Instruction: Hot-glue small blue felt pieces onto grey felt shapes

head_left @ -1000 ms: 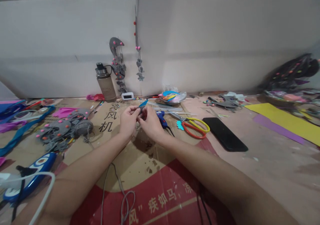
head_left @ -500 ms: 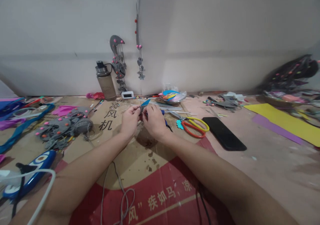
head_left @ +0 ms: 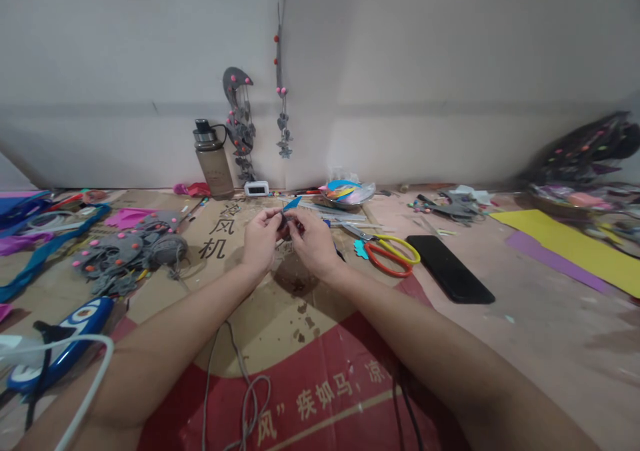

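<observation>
My left hand [head_left: 261, 241] and my right hand [head_left: 314, 243] meet above the cardboard, fingertips almost touching. Between them is a small dark grey piece [head_left: 284, 221], pinched by both hands; it looks like felt, though fingers cover most of it. Just beyond the fingertips shows a blue pointed piece [head_left: 293, 203], and I cannot tell whether it touches the hands. To the right of my right hand lie scissors with orange and yellow handles [head_left: 390, 254], beside a small turquoise cut-out [head_left: 360, 248]. Loose grey cord [head_left: 245, 384] trails over the cardboard between my forearms.
Grey felt pieces with pink and orange balls [head_left: 127, 251] are heaped on the left. A bottle [head_left: 214, 164] and a small white digital clock [head_left: 257, 189] stand by the wall. A black phone [head_left: 450, 269] and a yellow sheet [head_left: 565, 244] lie on the right.
My right fingers have shifted and curled in around the dark grey piece, which now shows less. The whole view has moved slightly; the things on the table stay put.
</observation>
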`<state>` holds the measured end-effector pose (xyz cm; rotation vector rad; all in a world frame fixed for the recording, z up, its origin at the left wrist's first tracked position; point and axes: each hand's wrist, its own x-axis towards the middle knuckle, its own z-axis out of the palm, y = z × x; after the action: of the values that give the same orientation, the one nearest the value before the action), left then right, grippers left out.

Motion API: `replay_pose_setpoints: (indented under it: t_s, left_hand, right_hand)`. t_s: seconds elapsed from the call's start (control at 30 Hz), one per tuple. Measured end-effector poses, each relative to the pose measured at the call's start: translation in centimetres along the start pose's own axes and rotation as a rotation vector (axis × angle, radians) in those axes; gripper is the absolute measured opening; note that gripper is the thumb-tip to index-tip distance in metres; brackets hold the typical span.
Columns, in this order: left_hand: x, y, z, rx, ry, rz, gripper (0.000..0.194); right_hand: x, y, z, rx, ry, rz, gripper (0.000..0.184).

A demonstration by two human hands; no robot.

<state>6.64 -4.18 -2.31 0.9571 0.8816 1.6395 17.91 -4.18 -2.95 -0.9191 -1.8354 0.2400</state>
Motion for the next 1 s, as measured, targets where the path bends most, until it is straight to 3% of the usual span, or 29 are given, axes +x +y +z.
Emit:
replay_pose_setpoints:
  t_s: [0.53, 1.0]
  left_hand:
    - [0.09, 0.44, -0.11, -0.069, -0.04, -0.026, 0.018]
    - [0.26, 0.55, -0.19, -0.032, 0.012, -0.059, 0.014]
  right_hand:
    - [-0.17, 0.46, -0.56, -0.037, -0.03, -0.036, 0.034]
    - [-0.24, 0.29, -0.64, -0.036, -0.065, -0.01, 0.034]
